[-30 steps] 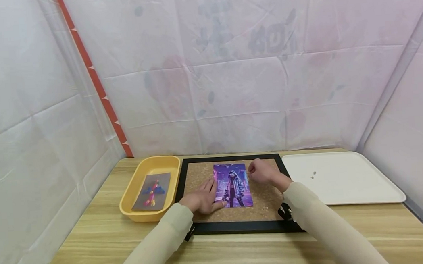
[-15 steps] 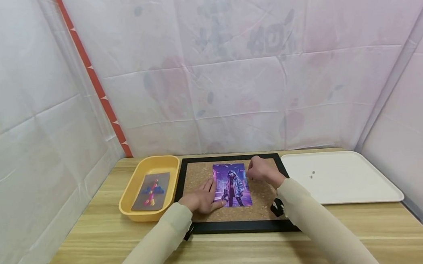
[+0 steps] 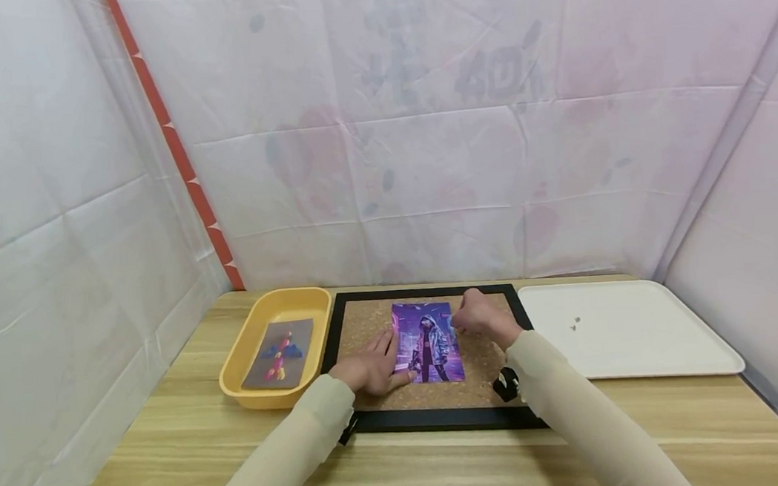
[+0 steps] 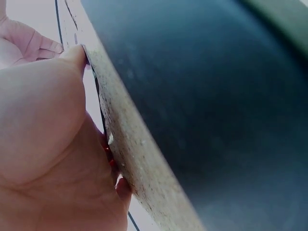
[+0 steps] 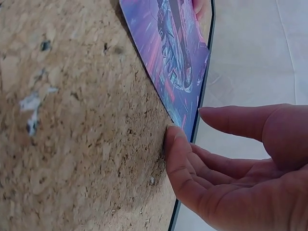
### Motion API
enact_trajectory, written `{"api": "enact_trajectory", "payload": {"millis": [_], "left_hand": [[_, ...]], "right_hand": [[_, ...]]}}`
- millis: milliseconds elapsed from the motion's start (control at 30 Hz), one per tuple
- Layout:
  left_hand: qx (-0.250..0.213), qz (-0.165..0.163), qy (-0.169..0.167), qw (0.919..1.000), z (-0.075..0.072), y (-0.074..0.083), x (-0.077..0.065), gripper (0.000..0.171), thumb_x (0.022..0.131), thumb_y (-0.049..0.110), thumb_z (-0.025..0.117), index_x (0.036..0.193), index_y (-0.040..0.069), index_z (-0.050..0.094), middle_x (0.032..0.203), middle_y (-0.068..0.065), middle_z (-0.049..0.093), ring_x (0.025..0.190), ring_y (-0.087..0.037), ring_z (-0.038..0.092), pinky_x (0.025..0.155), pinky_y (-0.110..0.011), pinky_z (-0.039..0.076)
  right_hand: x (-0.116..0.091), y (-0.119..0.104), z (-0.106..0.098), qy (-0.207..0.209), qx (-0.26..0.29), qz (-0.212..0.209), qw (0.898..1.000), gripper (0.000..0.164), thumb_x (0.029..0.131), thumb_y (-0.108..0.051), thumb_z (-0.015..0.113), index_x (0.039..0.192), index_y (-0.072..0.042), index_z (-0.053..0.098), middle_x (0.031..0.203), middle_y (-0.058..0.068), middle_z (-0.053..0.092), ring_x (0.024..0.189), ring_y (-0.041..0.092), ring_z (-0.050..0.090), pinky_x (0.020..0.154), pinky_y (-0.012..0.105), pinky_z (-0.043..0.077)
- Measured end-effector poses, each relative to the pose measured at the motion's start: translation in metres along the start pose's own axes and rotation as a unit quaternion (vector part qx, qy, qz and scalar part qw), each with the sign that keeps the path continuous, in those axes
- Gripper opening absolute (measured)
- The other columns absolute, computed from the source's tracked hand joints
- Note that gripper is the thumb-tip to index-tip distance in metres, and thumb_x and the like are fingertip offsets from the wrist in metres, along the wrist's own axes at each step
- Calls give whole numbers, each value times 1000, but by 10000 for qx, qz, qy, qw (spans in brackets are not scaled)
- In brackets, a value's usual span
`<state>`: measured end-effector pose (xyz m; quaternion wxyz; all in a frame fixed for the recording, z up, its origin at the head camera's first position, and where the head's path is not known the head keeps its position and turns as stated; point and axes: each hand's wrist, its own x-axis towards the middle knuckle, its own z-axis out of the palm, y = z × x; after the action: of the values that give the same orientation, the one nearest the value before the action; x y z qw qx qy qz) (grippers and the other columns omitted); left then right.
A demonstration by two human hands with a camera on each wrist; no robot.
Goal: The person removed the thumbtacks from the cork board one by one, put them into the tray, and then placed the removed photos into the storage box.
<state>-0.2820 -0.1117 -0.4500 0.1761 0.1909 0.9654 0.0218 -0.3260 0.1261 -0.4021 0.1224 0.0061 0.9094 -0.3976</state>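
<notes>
A purple picture card with a hooded figure lies on the cork board in its black frame. My left hand rests flat at the card's left edge, fingers straight and thumb on its lower left corner. At the card's upper right edge is my right hand. Close up in the right wrist view, the index fingertip touches the board at the card's corner. The thumb stands apart from it, with nothing visible between. In the left wrist view the palm hides most of the card.
Left of the board stands a yellow tray holding another card with a colourful picture. A white tray on the right bears a few tiny grey items, too small to identify. White sheeting hangs behind the wooden table.
My right hand has shifted slightly left, up to the card's right edge. The left hand and the card have stayed in place.
</notes>
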Motion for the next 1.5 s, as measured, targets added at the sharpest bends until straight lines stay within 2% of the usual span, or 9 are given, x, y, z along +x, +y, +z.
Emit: {"api": "enact_trajectory", "payload": {"millis": [167,300,533,767,867,1033,1167,1300,1500], "left_hand": [[19,-2,-49,10000,-7,4,-6,92,102,65,42,166,10,6,173,-7,2,159,-26,4,127,-42,16],[13,-1,-43,10000,-7,4,-7,92,102,66,41,166,10,6,173,-7,3,159,-25,5,126,-42,16],[-73,58,-17,10000,-1,-2,1,93,101,68,40,166,12,3,173,-6,0,159,-25,2,127,-42,14],[-58,56,-8,10000,-5,1,-2,94,101,67,41,166,11,3,173,-7,1,159,-26,3,127,-42,15],[-60,86,-19,9999,-5,1,-2,94,101,67,41,166,10,3,173,-7,1,159,-26,3,127,-42,16],[-113,37,-60,9999,-5,0,-2,94,101,67,40,166,11,2,173,-6,0,159,-26,3,127,-42,15],[-122,-31,-76,9999,-4,-1,-1,93,101,67,41,166,12,3,173,-6,-1,159,-25,2,127,-42,15],[-72,-58,-99,9999,-2,-1,0,92,101,67,41,166,13,2,173,-5,-1,159,-25,1,127,-42,15],[-20,-62,-21,10000,1,-1,2,91,101,67,41,166,13,5,173,-4,2,159,-24,3,127,-41,16]], "right_hand": [[0,-1,3,-182,411,93,9989,21,89,1,66,69,-1,61,65,8,61,57,17,54,54,29,48],[2,-2,5,-48,158,77,9998,14,90,-2,68,77,1,64,72,10,65,62,17,58,56,28,52],[3,-2,2,143,46,107,9998,19,88,1,62,69,-3,62,66,7,59,57,16,50,49,27,42],[2,-3,-4,112,136,119,9998,36,86,2,57,56,-12,45,56,2,51,49,13,41,44,26,33],[2,-4,-5,51,339,140,9993,27,87,2,59,61,-7,55,60,4,58,51,14,48,46,27,39],[3,-4,-5,-59,956,176,9952,8,90,3,63,87,10,65,75,15,70,60,18,65,61,32,60],[4,-3,-4,-166,1194,358,9921,8,92,1,65,94,8,62,83,17,71,66,19,69,70,35,63],[5,-2,-3,-232,1102,488,9924,7,92,0,66,92,4,60,82,13,68,66,17,67,72,34,62],[6,1,0,-214,590,276,9976,10,93,-3,67,93,6,61,80,12,67,65,15,64,68,30,61]]}}
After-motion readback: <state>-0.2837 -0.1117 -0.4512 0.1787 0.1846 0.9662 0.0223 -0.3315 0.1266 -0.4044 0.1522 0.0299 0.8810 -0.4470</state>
